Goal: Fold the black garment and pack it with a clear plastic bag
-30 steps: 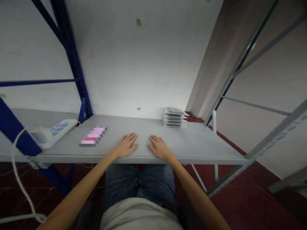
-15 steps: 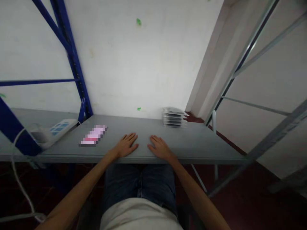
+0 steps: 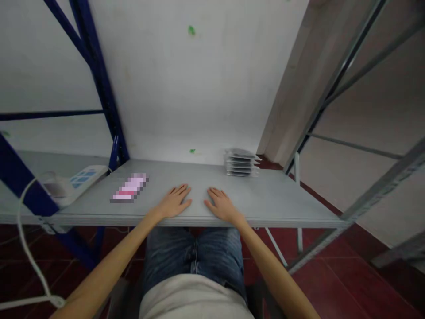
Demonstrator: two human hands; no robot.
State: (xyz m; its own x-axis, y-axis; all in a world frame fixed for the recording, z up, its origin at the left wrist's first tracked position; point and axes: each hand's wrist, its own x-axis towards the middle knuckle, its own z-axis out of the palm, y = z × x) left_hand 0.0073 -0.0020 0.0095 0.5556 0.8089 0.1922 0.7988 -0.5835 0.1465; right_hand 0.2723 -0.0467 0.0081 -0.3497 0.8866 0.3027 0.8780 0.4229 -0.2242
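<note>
While left hand [image 3: 171,204] and right hand [image 3: 222,205] lie flat, fingers [image 3: 180,189] slightly apart, one shelf [image 3: 285,201] bears one stack [image 3: 241,164].

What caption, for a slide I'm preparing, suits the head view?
Left hand and right hand lie flat on a gray shelf, stacked packages beyond.

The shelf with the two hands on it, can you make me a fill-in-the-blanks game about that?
The left hand and right hand lie palms ____ on the grey shelf.
The stack is nearer the ____ hand.
The tall rack post on the left is painted ____.

Missing words: down; right; blue.
</note>
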